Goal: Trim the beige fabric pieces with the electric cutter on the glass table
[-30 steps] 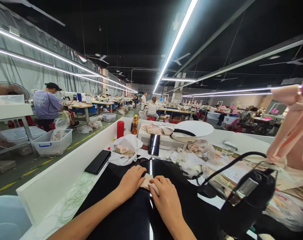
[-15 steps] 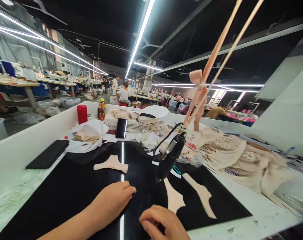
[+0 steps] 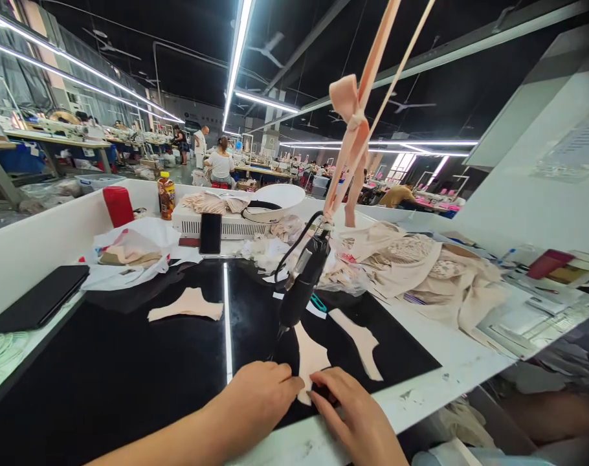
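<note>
My left hand (image 3: 263,396) and my right hand (image 3: 353,409) rest close together at the near edge of a glossy black work surface (image 3: 129,369). Both touch the near end of a beige cut fabric piece (image 3: 310,356), fingers curled down on it. A second beige piece (image 3: 360,342) lies just to its right. A third beige piece (image 3: 188,305) lies apart to the left. A black hanging hand tool (image 3: 301,285) on a cable dangles right behind the piece I touch.
Peach ribbon straps (image 3: 353,123) hang from above. A heap of beige garments (image 3: 421,265) lies to the right, with a white bag (image 3: 129,249), a dark phone (image 3: 37,301), a red cup (image 3: 118,206) and a white machine (image 3: 226,223) behind. Other workers sit at distant tables.
My view swung right. My hands left the beige piece now lying at left, crossed the black surface and came down on another piece near the hanging tool.
</note>
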`<state>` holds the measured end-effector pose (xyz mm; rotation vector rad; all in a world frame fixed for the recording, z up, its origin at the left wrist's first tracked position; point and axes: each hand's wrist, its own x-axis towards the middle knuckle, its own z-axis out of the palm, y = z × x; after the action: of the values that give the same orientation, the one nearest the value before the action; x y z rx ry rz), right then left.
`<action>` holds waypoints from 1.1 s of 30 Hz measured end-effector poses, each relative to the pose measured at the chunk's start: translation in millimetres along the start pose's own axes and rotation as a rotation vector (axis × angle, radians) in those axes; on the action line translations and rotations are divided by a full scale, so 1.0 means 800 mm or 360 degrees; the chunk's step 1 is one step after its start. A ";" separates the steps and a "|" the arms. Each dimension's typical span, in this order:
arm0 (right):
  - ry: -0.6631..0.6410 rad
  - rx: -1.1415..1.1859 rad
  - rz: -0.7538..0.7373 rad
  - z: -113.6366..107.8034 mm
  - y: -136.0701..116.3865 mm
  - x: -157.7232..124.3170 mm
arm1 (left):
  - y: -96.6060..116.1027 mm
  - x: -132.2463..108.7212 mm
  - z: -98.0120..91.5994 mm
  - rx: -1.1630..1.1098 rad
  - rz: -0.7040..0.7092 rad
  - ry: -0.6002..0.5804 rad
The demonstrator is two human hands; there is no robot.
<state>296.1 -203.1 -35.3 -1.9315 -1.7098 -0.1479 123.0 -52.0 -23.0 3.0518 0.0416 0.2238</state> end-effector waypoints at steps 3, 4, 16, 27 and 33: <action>0.0057 -0.0173 -0.0136 0.013 0.000 0.001 | 0.000 0.007 0.009 -0.0014 -0.0030 -0.0017; 0.0065 -0.0189 -0.0148 0.016 0.001 0.000 | 0.000 0.007 0.012 -0.0015 -0.0035 -0.0021; 0.0065 0.0032 -0.0062 0.011 0.007 -0.002 | 0.003 0.000 0.021 -0.0057 -0.0032 0.0063; -0.0009 0.0320 0.0211 0.025 0.016 -0.011 | 0.006 -0.001 0.025 -0.0067 -0.0078 0.0171; 0.0009 0.0308 0.0223 0.024 0.014 -0.010 | 0.003 -0.001 0.028 -0.0046 -0.0071 0.0162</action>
<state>300.1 -201.7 -58.3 -1.8956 -1.5188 0.0623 125.9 -56.5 -44.6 3.0047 0.1116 0.3726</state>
